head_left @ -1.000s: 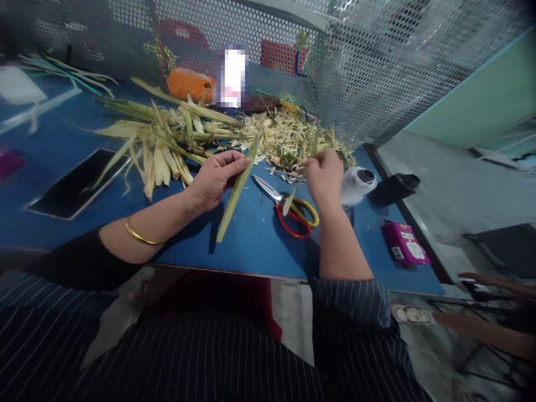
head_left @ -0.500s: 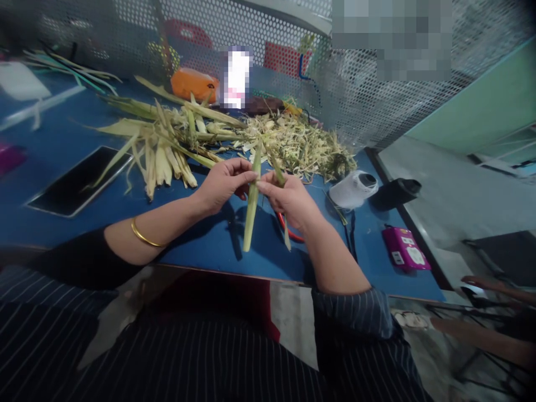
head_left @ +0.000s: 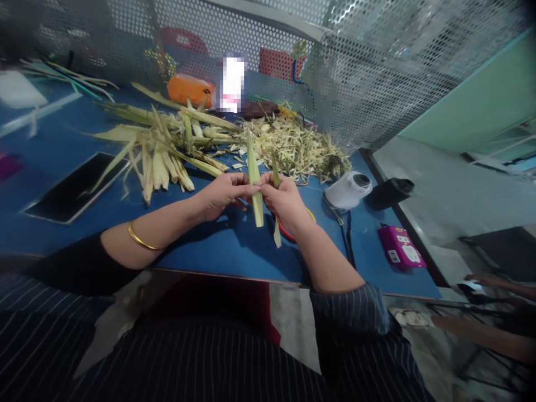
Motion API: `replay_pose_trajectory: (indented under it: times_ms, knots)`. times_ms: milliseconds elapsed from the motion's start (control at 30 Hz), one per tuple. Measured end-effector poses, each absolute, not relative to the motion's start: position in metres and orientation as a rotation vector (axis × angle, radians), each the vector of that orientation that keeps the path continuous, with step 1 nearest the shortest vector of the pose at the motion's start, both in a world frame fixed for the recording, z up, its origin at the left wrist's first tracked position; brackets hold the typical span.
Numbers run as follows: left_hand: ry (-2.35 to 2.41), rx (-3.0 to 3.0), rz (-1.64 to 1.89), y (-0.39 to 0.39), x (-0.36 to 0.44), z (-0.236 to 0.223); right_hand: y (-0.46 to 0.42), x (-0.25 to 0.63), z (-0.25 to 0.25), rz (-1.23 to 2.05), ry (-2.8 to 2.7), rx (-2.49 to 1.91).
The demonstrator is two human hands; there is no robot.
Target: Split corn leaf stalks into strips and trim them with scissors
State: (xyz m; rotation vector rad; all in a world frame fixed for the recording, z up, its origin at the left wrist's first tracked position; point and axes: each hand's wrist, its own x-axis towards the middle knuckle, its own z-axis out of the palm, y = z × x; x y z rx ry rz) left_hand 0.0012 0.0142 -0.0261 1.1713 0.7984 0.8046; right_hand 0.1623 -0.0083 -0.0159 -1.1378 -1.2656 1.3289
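Observation:
Between my two hands stands a long pale-green corn husk strip (head_left: 258,213), held near its middle. My left hand (head_left: 224,195) pinches it from the left with thumb and fingers. From the other side my right hand (head_left: 285,201) grips the same strip, thumb meeting my left thumb. A second, narrower husk strip (head_left: 277,234) passes through my right hand and hangs below it. Partly hidden under my right wrist lies a ring-shaped red and yellow object (head_left: 287,231); the rest of it cannot be made out.
Husks (head_left: 161,167) lie bunched at the left, beside a heap of shredded husk (head_left: 301,148). A dark flat panel (head_left: 77,187), an orange pack (head_left: 190,90), a white thread cone (head_left: 348,191), a black cone (head_left: 389,194) and a purple packet (head_left: 402,247) are on the blue table (head_left: 234,257). A perforated metal screen (head_left: 355,72) borders its back.
The husk strip has shifted up through my fingers, so less of it hangs below. My right hand has closed in nearer to my left. The view has tilted slightly.

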Motion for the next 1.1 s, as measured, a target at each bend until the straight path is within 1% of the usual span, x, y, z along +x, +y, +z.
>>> replay_pose_trajectory:
  times_ms: [333, 567, 767, 933, 1100]
  knots:
    - [0.799, 1.127, 0.788, 0.0141, 0.0003, -0.0231, -0.0057, 0.1639, -0.0179, 1.440, -1.212, -1.043]
    - [0.760, 1.096, 0.656, 0.0110, 0.0012, -0.0243, -0.0056, 0.1643, -0.0171, 1.316, -1.249, -1.090]
    - [0.879, 1.317, 0.686, 0.0119, -0.0006, -0.0251, -0.0015, 0.1665, -0.0190, 1.282, -1.228, -1.105]
    - [0.834, 1.373, 0.561, 0.0122, -0.0023, -0.0247, -0.0017, 0.1675, -0.0185, 1.248, -1.237, -1.116]
    - [0.922, 1.368, 0.726, 0.0146, -0.0019, -0.0243, -0.0034, 0.1703, -0.0157, 1.365, -1.356, -1.151]
